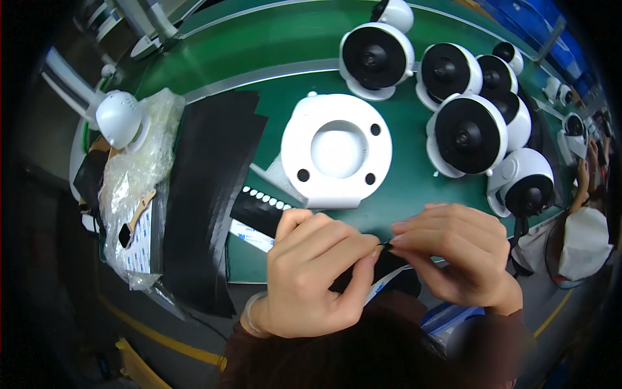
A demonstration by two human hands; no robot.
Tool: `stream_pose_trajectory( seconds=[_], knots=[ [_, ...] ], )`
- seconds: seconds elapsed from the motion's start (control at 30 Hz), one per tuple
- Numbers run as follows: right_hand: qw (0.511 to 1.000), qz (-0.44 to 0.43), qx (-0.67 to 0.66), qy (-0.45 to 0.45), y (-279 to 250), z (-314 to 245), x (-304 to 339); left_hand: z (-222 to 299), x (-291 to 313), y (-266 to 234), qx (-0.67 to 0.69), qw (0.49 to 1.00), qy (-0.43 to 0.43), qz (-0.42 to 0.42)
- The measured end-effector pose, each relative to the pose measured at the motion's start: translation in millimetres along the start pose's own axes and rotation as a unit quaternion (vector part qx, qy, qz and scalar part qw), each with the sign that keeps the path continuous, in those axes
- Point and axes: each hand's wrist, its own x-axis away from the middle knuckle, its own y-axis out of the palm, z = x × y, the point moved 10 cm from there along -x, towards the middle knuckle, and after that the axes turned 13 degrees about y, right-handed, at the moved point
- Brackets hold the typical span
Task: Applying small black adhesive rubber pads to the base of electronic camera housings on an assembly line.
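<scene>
My left hand (317,272) and my right hand (453,249) meet fingertip to fingertip near the bench's front edge. Both pinch a small dark piece (387,247), mostly covered by the fingers. A black sheet with a row of white round spots (258,211) shows beside my left hand and runs behind it; its white, blue-printed backing (253,235) is partly visible. Just beyond my hands, a white round housing (295,139) lies with its central recess facing up. Three dark round pads, one of them a mesh-patterned pad (376,129), sit on its face.
Several white cameras with black fronts, including a large camera (468,135), stand at the right and back. Long black sheets (207,181) lie left, beside clear plastic wrap (139,175) and a watch (133,227). Another person's hand (581,178) is at far right.
</scene>
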Motion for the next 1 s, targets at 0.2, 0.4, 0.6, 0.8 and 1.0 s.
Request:
stream_pose_trajectory(
  seconds=[0.2,0.4,0.6,0.8,1.0],
  knots=[
    [1.0,0.018,-0.001,0.024,-4.1,15.8,9.6,4.9,-9.5,11.8,-0.035,0.999,0.007,0.003],
    [0.998,0.048,-0.009,0.031,-4.5,19.5,17.3,6.8,-4.1,22.0,-0.025,1.0,-0.007,-0.016],
    [1.0,0.017,-0.005,0.023,-1.6,11.7,16.0,10.9,-2.7,13.0,-0.037,0.999,0.023,0.012],
    [0.997,-0.049,-0.022,0.052,-1.2,9.9,6.0,7.2,1.4,11.5,-0.006,1.0,0.027,-0.003],
    [0.993,-0.008,-0.093,0.066,-38.1,-7.7,-23.0,1.2,19.1,-18.1,-0.084,0.993,-0.016,0.086]
  ],
)
